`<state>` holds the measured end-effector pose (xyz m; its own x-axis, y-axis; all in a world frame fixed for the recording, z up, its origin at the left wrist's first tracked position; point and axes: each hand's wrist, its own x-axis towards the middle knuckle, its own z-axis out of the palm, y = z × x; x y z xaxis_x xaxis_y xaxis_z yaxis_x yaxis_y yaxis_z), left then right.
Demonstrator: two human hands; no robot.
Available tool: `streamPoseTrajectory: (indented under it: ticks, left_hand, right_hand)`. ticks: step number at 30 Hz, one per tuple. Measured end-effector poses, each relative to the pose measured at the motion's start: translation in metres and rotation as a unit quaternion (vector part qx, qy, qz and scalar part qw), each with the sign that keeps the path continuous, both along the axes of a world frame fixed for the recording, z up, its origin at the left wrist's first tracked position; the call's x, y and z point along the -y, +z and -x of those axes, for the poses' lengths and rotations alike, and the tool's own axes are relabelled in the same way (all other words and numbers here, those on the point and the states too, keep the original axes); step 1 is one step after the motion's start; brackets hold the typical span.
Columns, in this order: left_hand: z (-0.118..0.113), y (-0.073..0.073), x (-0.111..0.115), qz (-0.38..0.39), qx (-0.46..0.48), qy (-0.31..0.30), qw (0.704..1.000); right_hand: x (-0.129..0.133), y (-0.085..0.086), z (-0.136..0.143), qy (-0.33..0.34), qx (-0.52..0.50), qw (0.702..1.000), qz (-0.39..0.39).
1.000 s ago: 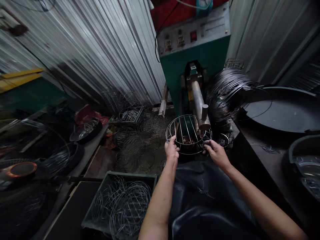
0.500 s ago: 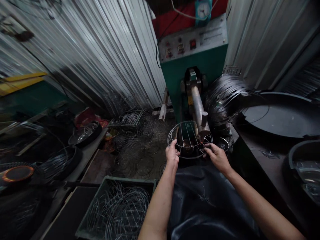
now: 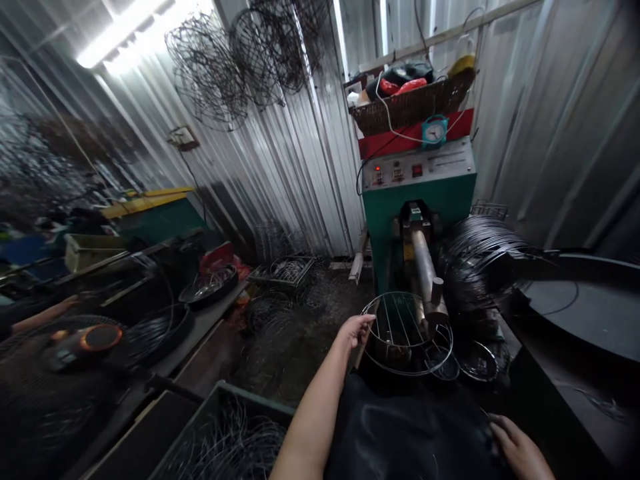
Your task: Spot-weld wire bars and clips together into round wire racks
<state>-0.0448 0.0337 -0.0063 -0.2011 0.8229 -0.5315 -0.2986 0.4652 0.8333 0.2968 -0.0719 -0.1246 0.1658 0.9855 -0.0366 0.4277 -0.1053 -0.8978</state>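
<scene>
My left hand (image 3: 356, 330) is closed on the left rim of a round wire rack (image 3: 393, 363) made of rings with thin parallel bars across. The rack is tilted beside the head of the metal arm (image 3: 424, 263) of a green spot-welding machine (image 3: 420, 190), its right part passing around and below the arm's end. My right hand (image 3: 517, 443) is low at the right, away from the rack, by the dark apron (image 3: 410, 427). Its fingers are bent together at the apron's edge; what they hold, if anything, is too small and dark to make out.
A coil of wire (image 3: 483, 257) stands right of the machine, beside a large dark pan (image 3: 590, 307). A green crate (image 3: 220, 400) of wire rings sits at lower left. Another person's hand (image 3: 63, 307) shows at far left near a fan (image 3: 100, 338). A clock (image 3: 434, 131) hangs above the panel.
My right hand has left the rack and dropped to the lower right. The left hand still holds the rack. The glow at the arm's tip is gone; a panel light is lit. The view has tilted upward.
</scene>
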Motion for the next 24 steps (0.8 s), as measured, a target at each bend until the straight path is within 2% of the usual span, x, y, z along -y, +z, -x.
streamPoseTrajectory:
  ticks: [2,5,7,9,13,18,24]
  left_hand:
    - [-0.002,-0.003,0.012,-0.010,0.018,0.042,0.999]
    - [-0.009,0.002,0.028,-0.043,0.025,0.122,0.991]
    - [-0.014,0.008,0.036,-0.053,0.021,0.148,0.987]
    - [-0.019,0.012,0.040,-0.066,0.016,0.158,0.985]
    - [-0.026,0.009,0.043,-0.074,0.002,0.179,0.981]
    - [-0.032,0.000,0.042,-0.094,0.007,0.187,0.978]
    - [-0.041,0.000,0.042,-0.120,-0.010,0.193,0.974]
  right_hand:
    - [0.000,0.022,0.010,0.010,-0.060,0.998,0.007]
    - [-0.001,0.064,0.037,0.045,-0.130,0.990,-0.024]
    - [-0.004,0.089,0.061,0.070,-0.167,0.982,-0.050]
    - [-0.010,0.104,0.082,0.095,-0.203,0.973,-0.059]
    - [-0.020,0.107,0.103,0.099,-0.210,0.970,-0.075]
    - [-0.025,0.105,0.099,0.125,-0.125,0.982,-0.074]
    - [-0.034,0.109,0.094,0.136,-0.087,0.985,-0.066]
